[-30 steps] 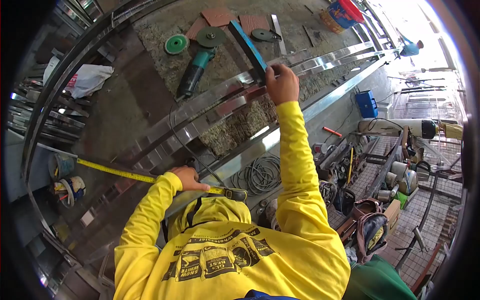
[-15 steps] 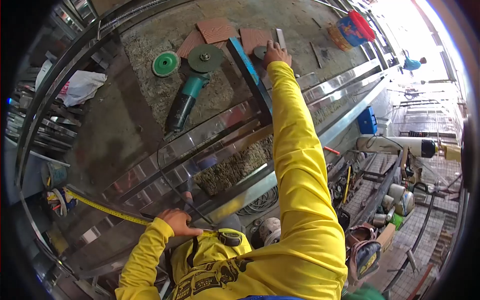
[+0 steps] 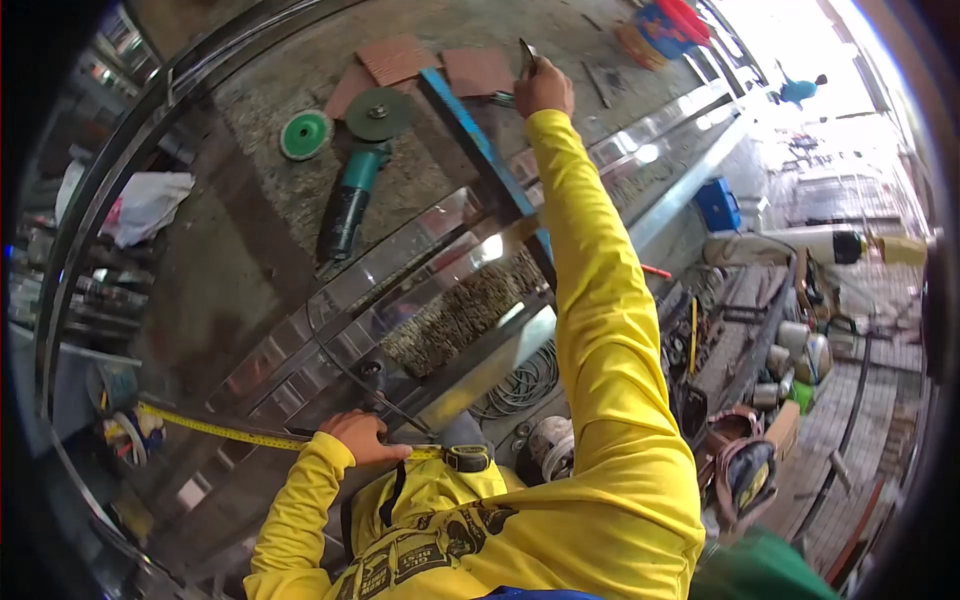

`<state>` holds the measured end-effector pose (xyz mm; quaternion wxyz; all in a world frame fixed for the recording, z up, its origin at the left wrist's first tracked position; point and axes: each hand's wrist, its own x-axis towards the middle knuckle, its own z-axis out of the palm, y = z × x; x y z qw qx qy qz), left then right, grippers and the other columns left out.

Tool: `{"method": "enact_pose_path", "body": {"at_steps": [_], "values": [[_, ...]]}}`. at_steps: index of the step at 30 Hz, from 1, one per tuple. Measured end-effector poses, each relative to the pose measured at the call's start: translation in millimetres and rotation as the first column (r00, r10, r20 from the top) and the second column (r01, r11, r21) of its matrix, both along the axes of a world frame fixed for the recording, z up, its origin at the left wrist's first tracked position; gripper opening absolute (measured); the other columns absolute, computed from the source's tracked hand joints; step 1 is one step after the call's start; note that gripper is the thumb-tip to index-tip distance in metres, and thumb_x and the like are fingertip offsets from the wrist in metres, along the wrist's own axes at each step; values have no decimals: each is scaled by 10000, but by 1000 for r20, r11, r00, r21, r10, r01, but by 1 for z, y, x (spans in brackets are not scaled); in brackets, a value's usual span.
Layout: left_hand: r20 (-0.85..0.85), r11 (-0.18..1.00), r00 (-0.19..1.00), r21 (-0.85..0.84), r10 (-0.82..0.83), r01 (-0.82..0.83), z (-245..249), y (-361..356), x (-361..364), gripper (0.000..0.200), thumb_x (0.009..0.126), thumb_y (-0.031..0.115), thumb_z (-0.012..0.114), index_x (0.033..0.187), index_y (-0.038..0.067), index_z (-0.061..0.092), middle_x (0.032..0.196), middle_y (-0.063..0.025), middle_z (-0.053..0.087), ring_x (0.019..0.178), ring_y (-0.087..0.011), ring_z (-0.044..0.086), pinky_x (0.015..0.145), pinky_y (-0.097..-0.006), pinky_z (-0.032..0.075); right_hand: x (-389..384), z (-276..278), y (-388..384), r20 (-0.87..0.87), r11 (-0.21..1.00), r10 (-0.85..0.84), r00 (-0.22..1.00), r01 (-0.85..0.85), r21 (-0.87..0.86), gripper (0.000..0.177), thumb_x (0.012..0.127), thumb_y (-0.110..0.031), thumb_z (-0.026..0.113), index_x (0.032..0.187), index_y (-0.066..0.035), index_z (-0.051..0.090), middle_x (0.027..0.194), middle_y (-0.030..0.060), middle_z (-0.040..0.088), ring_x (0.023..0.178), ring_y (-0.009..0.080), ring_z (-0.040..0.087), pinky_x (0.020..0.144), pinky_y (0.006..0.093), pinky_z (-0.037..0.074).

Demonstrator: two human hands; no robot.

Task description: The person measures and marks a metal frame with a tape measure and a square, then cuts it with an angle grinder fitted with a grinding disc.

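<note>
My left hand [image 3: 358,438] is closed on the yellow blade of a tape measure [image 3: 466,458], thumb pressed along it. The tape's black case rests against my shirt, and the blade stretches away to the left. My right arm reaches far forward. Closed fingers of my right hand [image 3: 547,88] grip a thin metal piece [image 3: 527,58], its narrow end pointing up past them; I cannot tell its exact kind. Left of that hand lie a blue-and-black bar [image 3: 468,128], reddish-brown boards [image 3: 476,72] and an angle grinder [image 3: 352,195] with a disc. A green disc [image 3: 305,135] sits beside the grinder.
Shiny metal tubes [image 3: 400,270] run diagonally across in front of me. A red-and-blue bucket [image 3: 665,30] stands at the far right. Coiled cable [image 3: 525,385], a blue box [image 3: 718,204] and a cluttered rack of tools and cans [image 3: 795,350] are on the right. Another person [image 3: 798,90] is in the distance.
My right hand has lifted from beside the boards and now holds the thin metal piece upright. The view has shifted slightly. My left hand stays on the tape blade.
</note>
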<state>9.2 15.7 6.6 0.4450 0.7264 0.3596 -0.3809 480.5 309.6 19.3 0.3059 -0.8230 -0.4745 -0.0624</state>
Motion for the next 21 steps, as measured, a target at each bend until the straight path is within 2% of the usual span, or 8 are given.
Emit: {"method": "enact_pose_path", "body": {"at_steps": [3,5,7,9,11,15,19,21], "values": [[17,999,999,-8,-31,31,10,6,11,966,774,843,624,1292,33,716,1347,-213,666,1281,-368,609,1122,-470,446,-35,51,-84,17,956,31,999,-35,293,236,946,-229,593,918,-9,672,934,285,710,914,507,664,829,557,532],[55,997,996,-30,-69,71,-7,2,4,982,757,833,660,1294,13,706,1338,-239,666,1248,-388,628,1093,-469,474,-94,94,-170,-182,941,56,982,9,337,205,936,-197,650,917,7,660,841,246,712,821,419,719,743,482,562],[83,1000,996,9,-21,20,-14,-4,0,970,764,837,650,1238,-6,726,1269,-231,704,1187,-388,668,1047,-457,504,-163,113,-251,-649,857,261,715,138,496,156,924,-144,705,939,4,659,771,144,696,725,254,727,665,375,556],[82,998,996,-27,-47,49,3,-1,4,910,782,851,611,1116,19,772,1222,-225,719,1157,-382,683,1003,-473,521,-229,114,-323,-737,867,244,630,199,457,134,911,-91,734,969,0,654,755,59,668,703,135,687,637,300,529],[123,998,991,44,-57,51,-1,-3,-1,944,796,850,589,1143,-10,760,1248,-237,708,1175,-386,673,1012,-468,514,-281,88,-381,-716,938,76,694,193,287,153,909,-97,735,982,-4,638,763,63,680,699,154,692,642,313,530],[128,996,988,45,-84,79,-16,-3,-5,991,775,876,592,1183,-12,753,1284,-244,695,1207,-384,664,1034,-466,505,-346,57,-426,-754,978,7,657,152,141,192,907,-126,734,986,2,615,786,134,700,691,216,707,641,345,537],[171,997,985,70,-38,26,-7,-5,-6,976,761,862,631,1153,-24,759,1184,-263,726,1130,-402,694,979,-472,528,-328,63,-404,-663,992,-43,748,111,60,220,909,-167,726,987,0,605,840,211,718,756,329,743,661,403,553],[189,997,982,82,-28,13,-12,-7,-10,956,767,859,624,1102,-24,776,1137,-262,740,1095,-401,706,953,-472,532,-289,60,-357,-474,978,-25,880,120,171,250,914,-209,722,1017,-5,621,866,246,717,802,384,744,676,436,562]]}}
